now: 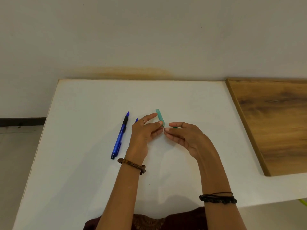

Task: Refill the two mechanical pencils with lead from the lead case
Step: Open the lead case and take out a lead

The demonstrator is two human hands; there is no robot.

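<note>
A blue mechanical pencil lies on the white table, tip pointing away from me. Just right of it, only the blue tip of a second pencil shows; my left hand hides the rest. That hand holds a translucent green lead case upright between thumb and fingers. My right hand pinches at the case's lower end, where a thin lead seems to stick out. A small green piece, perhaps the case's cap, shows behind my right fingers.
A wooden board lies on the table's right side. The table's back edge meets a pale wall. The table's left edge drops to the floor.
</note>
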